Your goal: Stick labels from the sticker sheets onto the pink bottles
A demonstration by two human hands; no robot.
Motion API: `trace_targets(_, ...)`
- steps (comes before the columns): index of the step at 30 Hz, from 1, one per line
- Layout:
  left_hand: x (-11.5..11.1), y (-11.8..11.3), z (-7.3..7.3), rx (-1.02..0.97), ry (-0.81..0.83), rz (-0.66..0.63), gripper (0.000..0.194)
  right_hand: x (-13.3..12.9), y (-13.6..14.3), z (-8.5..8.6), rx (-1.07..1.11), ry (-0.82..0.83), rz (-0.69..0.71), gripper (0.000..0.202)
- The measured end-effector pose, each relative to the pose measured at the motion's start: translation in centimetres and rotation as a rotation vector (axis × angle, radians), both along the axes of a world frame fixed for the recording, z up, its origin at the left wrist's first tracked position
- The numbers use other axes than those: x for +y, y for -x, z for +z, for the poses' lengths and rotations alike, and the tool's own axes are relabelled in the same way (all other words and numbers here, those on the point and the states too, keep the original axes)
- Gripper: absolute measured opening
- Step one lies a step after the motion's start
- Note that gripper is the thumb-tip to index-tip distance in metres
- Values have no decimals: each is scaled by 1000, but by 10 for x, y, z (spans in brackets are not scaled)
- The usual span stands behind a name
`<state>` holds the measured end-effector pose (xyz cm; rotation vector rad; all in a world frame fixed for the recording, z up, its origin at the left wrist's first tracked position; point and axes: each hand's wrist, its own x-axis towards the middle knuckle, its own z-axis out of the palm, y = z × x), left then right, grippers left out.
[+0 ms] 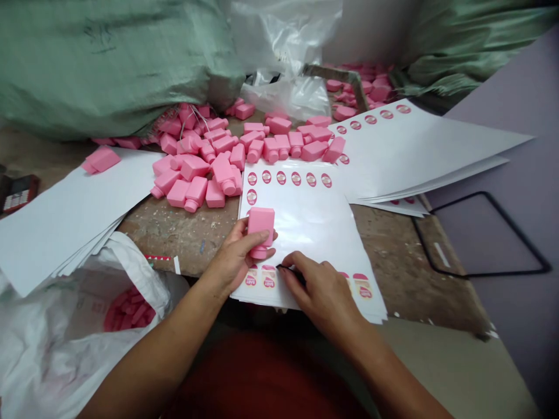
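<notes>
My left hand is closed around a small pink plastic bottle, its neck pointing toward me. Beneath it lies a stack of white sticker sheets, with oval labels along the far edge and larger labels along the near edge. My right hand pinches a thin dark pointed tool, whose kind I cannot make out. The tool's tip touches or hovers just over the sheet, beside a near-edge label. Part of that label row is hidden under my right hand.
Many pink bottles lie heaped behind the sheets. More sheets rest at the right and left. An open white sack with pink pieces stands at lower left. A large green sack fills the back left. A black wire frame juts from the right edge.
</notes>
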<state>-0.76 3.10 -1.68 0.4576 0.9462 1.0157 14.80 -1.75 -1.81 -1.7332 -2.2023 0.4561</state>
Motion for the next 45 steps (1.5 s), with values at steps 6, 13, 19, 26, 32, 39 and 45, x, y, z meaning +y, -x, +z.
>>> trace_targets(6,-1,0,-2,20,-32,-6,37,5,0,5,86,139,-26,16)
trace_targets(13,-2,-1,-1,13,-24,18,39,2,-2,1,6,-30,-8,16)
trace_targets(19,-2,-1,0,25,-26,27,38,4,1,0,-60,-59,4,17)
trace_targets(26,-2,-1,0,18,-16,24,38,7,-4,3,83,118,-10,14)
trace_targets(32,-1,1,0,-14,13,37,35,6,0,2,-91,-26,23,14)
trace_targets(39,-2,-1,-2,8,4,46,33,11,-6,0,39,98,-2,12)
trace_targets(45,-2,-1,0,-14,15,65,32,8,-7,-5,-42,-28,11,12)
